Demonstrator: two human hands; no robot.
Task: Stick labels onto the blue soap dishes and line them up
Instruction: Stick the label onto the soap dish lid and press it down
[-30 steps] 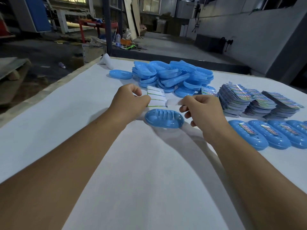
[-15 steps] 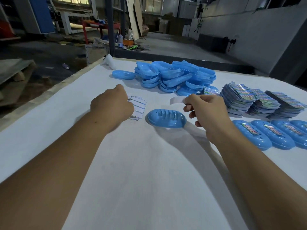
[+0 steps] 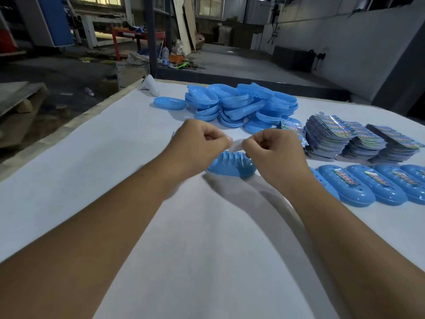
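A blue soap dish [image 3: 232, 168] lies upside up on the white table, just below my two hands. My left hand [image 3: 197, 146] and my right hand [image 3: 273, 153] hover over it, each pinching an end of one small white label [image 3: 235, 145] held between them. To the right, a row of several labelled blue soap dishes [image 3: 372, 187] lies side by side. A heap of unlabelled blue dishes [image 3: 239, 107] sits at the back of the table.
Stacks of printed colourful cards [image 3: 358, 139] stand at the right behind the row. One single blue dish [image 3: 169, 103] and a white object [image 3: 150, 85] lie near the far left corner. The table's left edge [image 3: 69, 127] drops to a cluttered workshop floor.
My left hand put the white label sheet down at the left, then came back to the middle and took the free end of the label that my right hand holds.
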